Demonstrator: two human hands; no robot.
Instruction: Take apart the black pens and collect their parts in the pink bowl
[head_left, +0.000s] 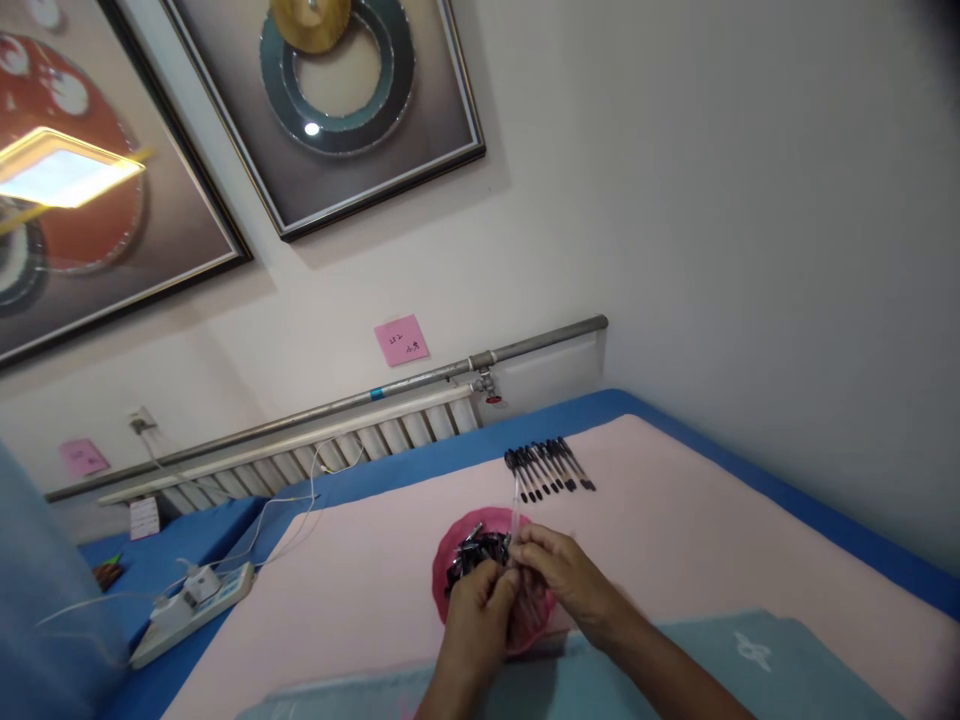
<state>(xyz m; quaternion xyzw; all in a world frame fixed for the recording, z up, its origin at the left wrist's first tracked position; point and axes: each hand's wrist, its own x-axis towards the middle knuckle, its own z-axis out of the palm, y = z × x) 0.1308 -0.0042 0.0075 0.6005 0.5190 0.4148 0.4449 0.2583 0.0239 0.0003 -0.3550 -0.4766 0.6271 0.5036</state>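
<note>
Hands, two of them and both yours, meet over one pink bowl [439, 585] in the head view. Your right hand [553, 562] pinches one clear tube [516, 508], which rises from your fingers toward the row of pens. Your left hand [478, 612] curls in beside it, fingertips drawn together near the tube's lower end; you cannot tell from here whether it grips anything. Black parts [471, 552] heap in the bowl, too jumbled to count, and more clear tubes show faintly at its right side, partly behind your fingers.

Beyond the bowl you have one slanting row of black-ended pens [551, 470], roughly eight, set too close for a sure count. The row lies near the far edge of the pink mat [675, 540], with a blue border [435, 456] between mat and wall. Bare mat opens to the right of the row and to the left of the bowl, so your sideways room is wide. Nearest you, one teal cloth [697, 655] runs under your forearms, just beside the bowl. Two white plugs sit in one power strip [196, 618] at the left, well apart from your hands.
</note>
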